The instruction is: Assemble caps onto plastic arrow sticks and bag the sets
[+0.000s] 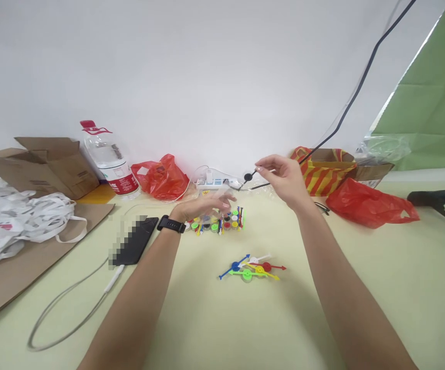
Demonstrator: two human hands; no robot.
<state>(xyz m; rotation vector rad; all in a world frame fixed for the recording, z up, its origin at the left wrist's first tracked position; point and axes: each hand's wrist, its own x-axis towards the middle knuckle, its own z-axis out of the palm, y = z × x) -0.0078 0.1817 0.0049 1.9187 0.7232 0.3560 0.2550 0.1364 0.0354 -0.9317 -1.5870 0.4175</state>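
My left hand rests on a small clear box of coloured pins on the pale table, fingers lying over its top; a black watch sits on that wrist. My right hand is raised above the table, its thumb and fingers pinching a thin black pin with a round head. A loose heap of coloured pins, blue, red, yellow, green and white, lies on the table nearer to me, between my forearms.
A black phone with a grey cable lies left of the box. Behind are a water bottle, cardboard boxes, red plastic bags, a power strip and a striped bag. White straps pile at far left.
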